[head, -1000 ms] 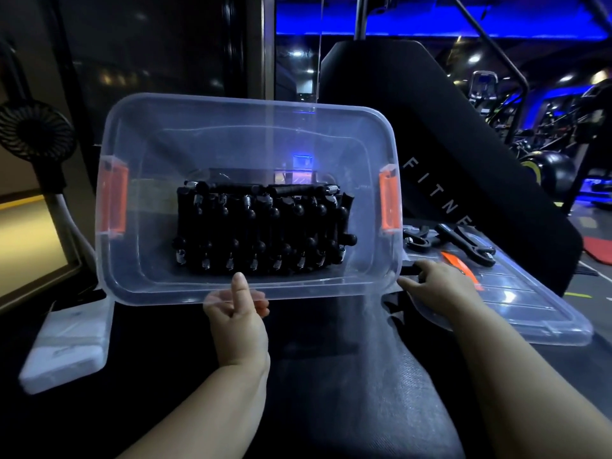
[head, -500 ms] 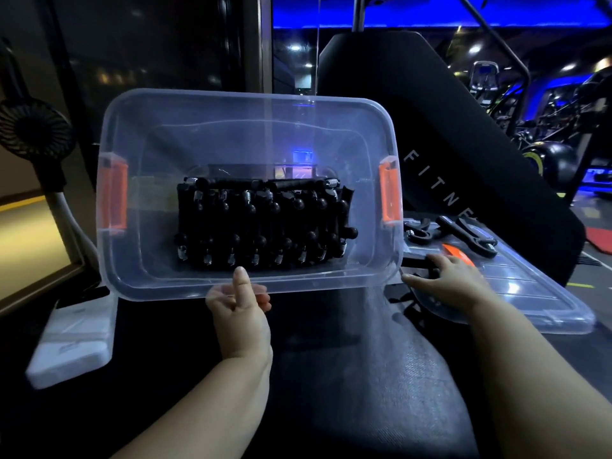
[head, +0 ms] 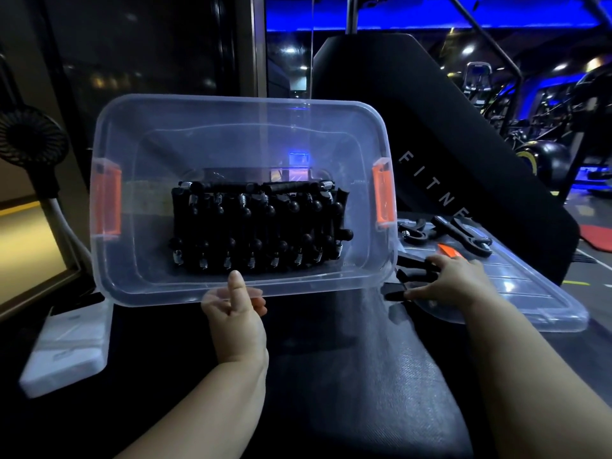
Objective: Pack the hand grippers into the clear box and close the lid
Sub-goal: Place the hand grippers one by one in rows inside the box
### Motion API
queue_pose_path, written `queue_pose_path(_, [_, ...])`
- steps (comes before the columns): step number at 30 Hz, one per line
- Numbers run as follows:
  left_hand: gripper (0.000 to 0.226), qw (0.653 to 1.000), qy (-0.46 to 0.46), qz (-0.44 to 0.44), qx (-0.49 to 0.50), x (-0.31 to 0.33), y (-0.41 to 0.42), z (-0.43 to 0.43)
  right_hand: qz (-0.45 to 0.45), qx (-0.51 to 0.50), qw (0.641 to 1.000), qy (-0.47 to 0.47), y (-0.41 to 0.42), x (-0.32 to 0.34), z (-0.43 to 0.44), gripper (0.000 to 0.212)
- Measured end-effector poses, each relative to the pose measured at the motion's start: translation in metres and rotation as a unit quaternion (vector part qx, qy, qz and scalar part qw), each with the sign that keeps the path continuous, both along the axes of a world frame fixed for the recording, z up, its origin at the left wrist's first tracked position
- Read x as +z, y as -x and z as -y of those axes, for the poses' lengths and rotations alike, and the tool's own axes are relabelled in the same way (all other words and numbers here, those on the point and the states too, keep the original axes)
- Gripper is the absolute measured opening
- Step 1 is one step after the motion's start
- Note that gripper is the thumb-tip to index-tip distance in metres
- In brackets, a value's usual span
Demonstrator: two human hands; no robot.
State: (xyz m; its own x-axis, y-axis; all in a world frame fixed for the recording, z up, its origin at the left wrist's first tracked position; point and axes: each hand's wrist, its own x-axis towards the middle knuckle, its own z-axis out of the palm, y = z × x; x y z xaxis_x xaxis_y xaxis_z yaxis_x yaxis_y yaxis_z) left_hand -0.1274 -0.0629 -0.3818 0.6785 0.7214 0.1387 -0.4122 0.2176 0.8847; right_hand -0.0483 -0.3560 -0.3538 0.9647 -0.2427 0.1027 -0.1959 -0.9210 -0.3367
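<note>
I am in a gym: in front of me rises a black padded backrest printed with the letters FITNE, and below it lies the bench's black textured surface. Black spring hand grippers lie before me. Behind, under blue ceiling lights, stand exercise machines, a black ball and a red floor mat.
</note>
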Motion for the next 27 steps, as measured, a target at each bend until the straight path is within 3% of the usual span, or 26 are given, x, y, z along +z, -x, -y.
queue_pose_path(3, [0.020,1.000,-0.006,-0.001,0.000,0.0005,0.0002,0.0002,-0.012,-0.027,0.999,0.028,0.0010,0.0006,-0.0034,0.092])
queue_pose_path(7, [0.021,1.000,-0.007,-0.001,0.002,0.0003,0.0009,-0.0002,-0.048,-0.014,0.999,-0.020,0.0002,-0.0042,-0.0015,0.116])
queue_pose_path(14, [0.020,1.000,-0.003,-0.005,0.001,0.0003,0.0007,0.0000,-0.032,-0.019,0.999,0.015,-0.0018,-0.0010,0.0004,0.086])
queue_pose_path(24, [0.020,1.000,-0.001,-0.005,0.001,0.0001,0.0003,0.0004,-0.049,0.021,0.999,0.005,0.0039,0.0047,-0.0053,0.097])
queue_pose_path(27, [0.019,1.000,-0.001,-0.004,0.001,0.0002,0.0002,0.0006,-0.033,0.018,0.999,0.013,0.0017,0.0026,-0.0062,0.084])
